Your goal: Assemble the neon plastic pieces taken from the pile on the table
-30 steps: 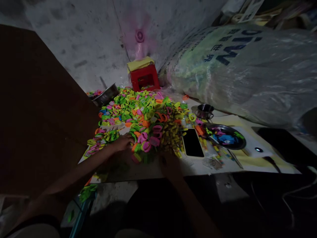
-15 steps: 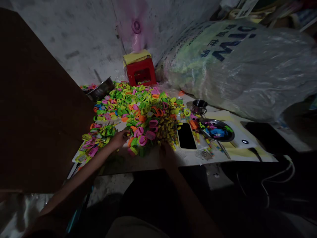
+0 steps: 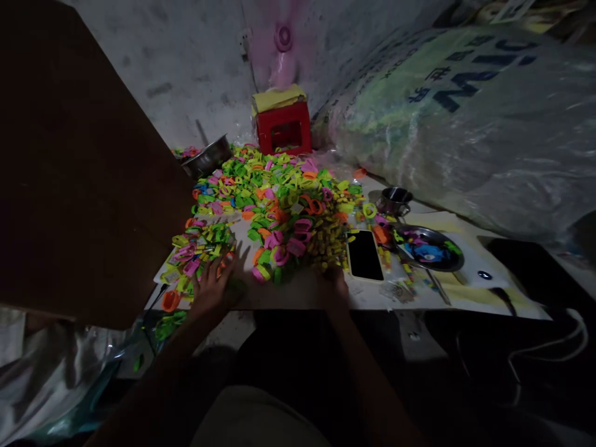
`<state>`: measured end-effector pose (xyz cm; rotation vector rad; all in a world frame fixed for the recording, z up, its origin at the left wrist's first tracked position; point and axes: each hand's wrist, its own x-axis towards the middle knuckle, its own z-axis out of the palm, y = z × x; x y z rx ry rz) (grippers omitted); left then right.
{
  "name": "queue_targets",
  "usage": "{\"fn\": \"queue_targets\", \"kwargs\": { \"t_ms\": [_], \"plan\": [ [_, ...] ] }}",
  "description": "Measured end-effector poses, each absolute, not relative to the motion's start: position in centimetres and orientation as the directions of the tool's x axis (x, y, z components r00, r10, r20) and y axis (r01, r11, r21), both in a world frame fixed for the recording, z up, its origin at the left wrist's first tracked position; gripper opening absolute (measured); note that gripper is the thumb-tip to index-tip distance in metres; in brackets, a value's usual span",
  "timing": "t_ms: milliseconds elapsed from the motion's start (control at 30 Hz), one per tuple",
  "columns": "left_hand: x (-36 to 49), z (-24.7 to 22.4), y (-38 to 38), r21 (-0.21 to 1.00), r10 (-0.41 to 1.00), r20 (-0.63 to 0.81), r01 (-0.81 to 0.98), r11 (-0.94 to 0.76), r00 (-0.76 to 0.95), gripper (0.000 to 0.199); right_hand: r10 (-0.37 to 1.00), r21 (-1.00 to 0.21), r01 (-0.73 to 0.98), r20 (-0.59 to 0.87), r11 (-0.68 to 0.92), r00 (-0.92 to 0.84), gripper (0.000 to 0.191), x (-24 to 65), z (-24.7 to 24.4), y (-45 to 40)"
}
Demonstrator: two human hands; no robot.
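Observation:
My left hand [image 3: 213, 287] lies with fingers spread at the near edge of the left heap of small plastic pieces [image 3: 205, 239], coloured green, yellow, pink and orange. An orange ring-shaped piece [image 3: 226, 264] shows at its fingertips. My right hand [image 3: 334, 290] is low at the near side of a pile of small yellow pieces [image 3: 328, 239]. Its fingers are in deep shadow, so their grip is hidden. Between the hands sits a cluster of larger pink, green and orange loop-shaped pieces [image 3: 279, 248]. An orange loop [image 3: 171, 301] lies left of my left hand.
A phone [image 3: 365, 256], a metal plate of coloured pieces [image 3: 431, 248] and a metal cup [image 3: 393, 202] stand to the right. A red plastic box [image 3: 284, 127] and a metal pan [image 3: 208, 157] are behind. A brown panel [image 3: 84, 186] borders the left, a big plastic sack [image 3: 465, 143] the back right.
My left hand has moved left and nearer, from the middle cluster to the left heap, and its fingers have spread. My right hand stays by the yellow pieces. The view has shifted slightly left.

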<state>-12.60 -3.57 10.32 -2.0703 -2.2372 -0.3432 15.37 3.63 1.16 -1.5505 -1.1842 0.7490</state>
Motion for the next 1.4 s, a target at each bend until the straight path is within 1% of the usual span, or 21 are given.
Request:
{"fn": "queue_targets", "kwargs": {
  "t_ms": [67, 100, 133, 200, 333, 433, 600, 667, 767, 833, 867, 933, 1000, 1067, 1133, 1200, 1267, 1333, 1367, 1400],
  "plan": [
    [-14.2, 8.2, -5.6, 0.047, 0.942, 0.226, 0.969, 0.243, -0.247, 0.073, 0.945, -0.934, 0.355, 0.143, 0.030, 0.295, 0.044, 15.2, 1.1, 3.4],
    [-15.0, 7.1, -6.2, 0.038, 0.921, 0.242, 0.951, 0.305, -0.305, 0.077, 0.946, -0.925, 0.373, 0.175, 0.063, 0.274, 0.043, 15.0, 1.0, 3.3],
    [-15.8, 6.2, -6.5, 0.046, 0.901, 0.255, 0.935, 0.351, -0.351, 0.081, 0.946, -0.916, 0.388, 0.211, 0.104, 0.246, 0.041, 14.8, 0.9, 3.1],
    [-17.0, 4.8, -6.6, 0.101, 0.874, 0.259, 0.912, 0.398, -0.410, 0.087, 0.947, -0.896, 0.406, 0.270, 0.182, 0.172, 0.037, 14.5, 0.5, 3.0],
    [-18.2, 3.7, -5.2, 0.239, 0.852, 0.258, 0.885, 0.400, -0.455, 0.093, 0.951, -0.863, 0.443, 0.302, 0.241, 0.071, 0.036, 14.0, -0.3, 2.9],
    [-18.4, 3.8, -3.4, 0.288, 0.839, 0.317, 0.887, 0.360, -0.443, 0.094, 0.951, -0.853, 0.470, 0.297, 0.226, 0.083, 0.038, 14.0, -0.5, 2.9],
    [-18.6, 3.7, -0.8, 0.315, 0.805, 0.396, 0.888, 0.334, -0.443, 0.092, 0.946, -0.862, 0.461, 0.298, 0.211, 0.124, 0.042, 14.1, -0.3, 2.8],
    [-18.5, 3.8, -0.4, 0.311, 0.805, 0.399, 0.891, 0.331, -0.439, 0.090, 0.941, -0.864, 0.452, 0.312, 0.222, 0.134, 0.043, 14.1, -0.1, 2.7],
    [-18.1, 4.3, -0.6, 0.290, 0.811, 0.400, 0.898, 0.331, -0.428, 0.092, 0.936, -0.872, 0.436, 0.316, 0.223, 0.154, 0.042, 14.4, 0.1, 2.4],
    [-17.5, 4.9, -1.0, 0.262, 0.813, 0.440, 0.920, 0.292, -0.383, 0.086, 0.931, -0.877, 0.418, 0.329, 0.238, 0.161, 0.041, 14.6, 0.1, 2.4],
    [-17.0, 5.2, -1.2, 0.243, 0.822, 0.463, 0.939, 0.242, -0.331, 0.078, 0.926, -0.878, 0.410, 0.338, 0.246, 0.169, 0.042, 14.7, 0.1, 2.4],
    [-15.8, 5.7, -1.4, 0.189, 0.863, 0.477, 0.978, 0.084, -0.166, 0.058, 0.916, -0.877, 0.403, 0.358, 0.262, 0.182, 0.045, 14.8, -0.1, 2.6],
    [-14.2, 5.8, -0.9, 0.134, 0.906, 0.422, 0.985, -0.108, 0.042, 0.040, 0.911, -0.878, 0.401, 0.362, 0.261, 0.198, 0.049, 15.0, -0.2, 2.8],
    [-12.6, 5.6, -0.1, 0.113, 0.925, 0.334, 0.967, -0.229, 0.180, 0.031, 0.920, -0.890, 0.393, 0.331, 0.230, 0.212, 0.052, 15.1, -0.2, 2.8],
    [-11.5, 5.2, 1.0, 0.130, 0.942, 0.253, 0.957, -0.258, 0.220, 0.028, 0.935, -0.908, 0.379, 0.275, 0.177, 0.224, 0.055, 15.3, 0.0, 2.6],
    [-11.0, 5.0, 1.9, 0.157, 0.955, 0.193, 0.954, -0.257, 0.225, 0.028, 0.946, -0.919, 0.366, 0.238, 0.147, 0.218, 0.058, 15.6, 0.3, 2.3],
    [-11.2, 5.2, 2.3, 0.170, 0.956, 0.164, 0.948, -0.270, 0.243, 0.026, 0.951, -0.922, 0.352, 0.239, 0.159, 0.197, 0.058, 15.8, 0.7, 2.0],
    [-11.6, 5.9, 2.2, 0.195, 0.951, 0.166, 0.936, -0.292, 0.262, 0.024, 0.955, -0.925, 0.340, 0.241, 0.172, 0.174, 0.056, 15.8, 1.3, 1.5],
    [-11.7, 6.3, 1.9, 0.241, 0.948, 0.172, 0.921, -0.305, 0.269, 0.023, 0.958, -0.925, 0.336, 0.243, 0.180, 0.153, 0.054, 15.6, 1.7, 1.3],
    [-11.7, 6.9, 1.5, 0.318, 0.945, 0.178, 0.893, -0.319, 0.275, 0.023, 0.961, -0.923, 0.331, 0.247, 0.196, 0.121, 0.051, 15.3, 2.1, 0.9]
  ]
}}
